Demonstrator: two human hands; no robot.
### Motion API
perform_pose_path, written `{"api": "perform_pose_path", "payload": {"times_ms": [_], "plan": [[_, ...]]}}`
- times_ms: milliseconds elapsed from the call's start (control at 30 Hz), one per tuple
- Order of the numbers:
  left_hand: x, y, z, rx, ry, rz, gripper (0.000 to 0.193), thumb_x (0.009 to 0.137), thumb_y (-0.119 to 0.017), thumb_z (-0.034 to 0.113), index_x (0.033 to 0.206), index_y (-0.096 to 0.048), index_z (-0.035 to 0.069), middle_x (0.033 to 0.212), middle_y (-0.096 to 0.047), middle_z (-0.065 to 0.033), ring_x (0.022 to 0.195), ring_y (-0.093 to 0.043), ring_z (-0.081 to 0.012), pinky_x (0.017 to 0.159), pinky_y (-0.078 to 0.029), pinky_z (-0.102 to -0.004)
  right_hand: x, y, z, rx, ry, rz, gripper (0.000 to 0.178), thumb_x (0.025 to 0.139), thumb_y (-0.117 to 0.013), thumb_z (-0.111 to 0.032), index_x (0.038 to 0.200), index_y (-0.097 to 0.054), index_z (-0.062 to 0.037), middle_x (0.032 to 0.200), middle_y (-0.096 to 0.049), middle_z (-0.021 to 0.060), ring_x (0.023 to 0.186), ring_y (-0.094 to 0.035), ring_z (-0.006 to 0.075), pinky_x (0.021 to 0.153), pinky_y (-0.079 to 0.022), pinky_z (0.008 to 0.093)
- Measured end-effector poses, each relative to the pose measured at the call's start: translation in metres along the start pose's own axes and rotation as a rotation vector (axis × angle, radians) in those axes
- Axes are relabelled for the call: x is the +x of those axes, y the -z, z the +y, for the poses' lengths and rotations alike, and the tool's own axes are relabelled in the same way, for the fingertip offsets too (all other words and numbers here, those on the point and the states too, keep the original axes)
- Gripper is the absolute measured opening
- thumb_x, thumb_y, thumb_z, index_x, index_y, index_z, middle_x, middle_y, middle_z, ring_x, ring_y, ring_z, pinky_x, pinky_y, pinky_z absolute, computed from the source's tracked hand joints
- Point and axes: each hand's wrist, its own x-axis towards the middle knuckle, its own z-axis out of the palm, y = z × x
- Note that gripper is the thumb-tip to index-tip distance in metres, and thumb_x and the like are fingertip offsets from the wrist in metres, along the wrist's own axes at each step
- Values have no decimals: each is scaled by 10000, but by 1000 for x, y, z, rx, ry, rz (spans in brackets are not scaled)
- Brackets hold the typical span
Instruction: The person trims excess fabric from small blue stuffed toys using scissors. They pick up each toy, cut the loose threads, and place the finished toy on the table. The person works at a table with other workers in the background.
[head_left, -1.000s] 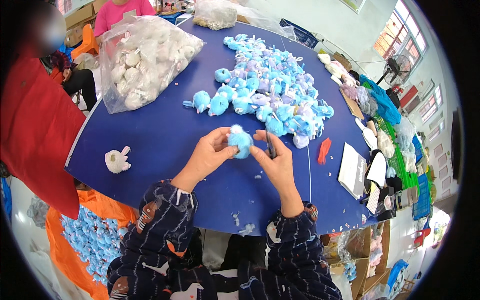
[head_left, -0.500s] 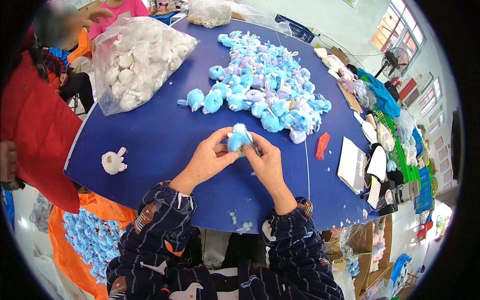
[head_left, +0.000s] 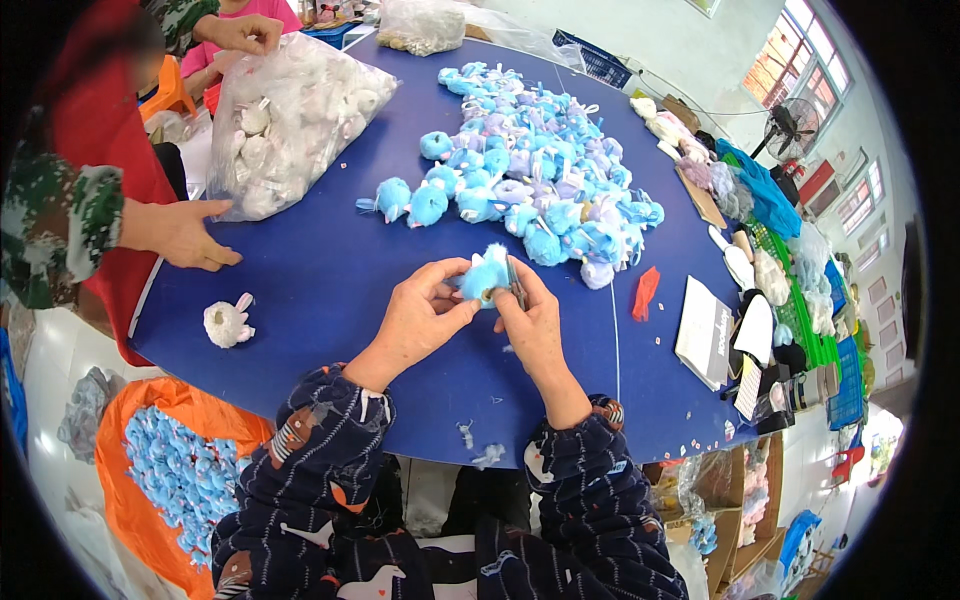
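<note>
Above the near middle of the blue table, a small fluffy blue plush piece (head_left: 484, 276) with a white tuft is held between my two hands. My left hand (head_left: 422, 312) pinches it from the left side. On the right, my right hand (head_left: 534, 325) has its thumb against the plush and grips a slim metal tool (head_left: 516, 282), apparently small snips, whose blades point up beside it. A pile of blue and lilac plush pieces (head_left: 530, 165) lies beyond my hands. Off to the left rests a single white plush ring with rabbit ears (head_left: 228, 322).
A co-worker's hand (head_left: 185, 235) rests at the left table edge; the other hand (head_left: 240, 34) grips a clear bag (head_left: 300, 120) of white plush. An orange sack (head_left: 118, 490) of blue pieces stands lower left. A red scrap (head_left: 646, 293) and white booklet (head_left: 703, 330) lie right.
The plush has been turned and tipped in my fingers, so the metal tool shows more plainly. At left, the co-worker has leaned in, with one hand on the table and one on the bag.
</note>
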Motion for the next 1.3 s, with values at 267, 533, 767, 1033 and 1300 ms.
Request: {"api": "perform_pose_path", "payload": {"times_ms": [267,533,767,1033,1300], "plan": [[0,-2,1,85,-39,14,403,785,-636,3,1160,-493,-37,1013,-570,-87,863,-589,-119,725,-506,-231,0,-4,2,6,-2,-31,350,857,-532,-103,1194,-493,-23,849,-602,47,598,-499,42,488,-425,184],[-2,4,-3,126,-26,16,313,793,-610,25,1090,-541,-51,960,-540,-83,809,-584,-131,675,-486,-241,0,-9,7,-25,107,-65,307,824,-633,-119,1086,-525,-1,852,-585,24,664,-517,51,532,-421,183],[2,0,-6,151,-50,-11,245,773,-636,4,993,-538,-41,959,-575,-83,807,-592,-114,689,-501,-248,3,7,-2,-109,-19,-164,305,803,-664,-195,1030,-572,-13,747,-566,-13,566,-475,33,475,-389,184],[-2,-2,-2,502,-121,35,266,702,-680,24,932,-546,7,854,-540,-75,647,-550,-107,581,-464,-250,5,5,11,-121,-10,-204,280,802,-668,-162,1026,-570,-26,792,-578,5,618,-483,41,529,-405,203],[3,-2,-5,134,45,165,461,791,-668,202,1155,-458,13,996,-559,-61,795,-569,-150,638,-485,-262,3,-3,8,470,-136,9,327,849,-624,-239,1054,-518,-8,756,-557,14,498,-420,43,477,-421,217]]}}
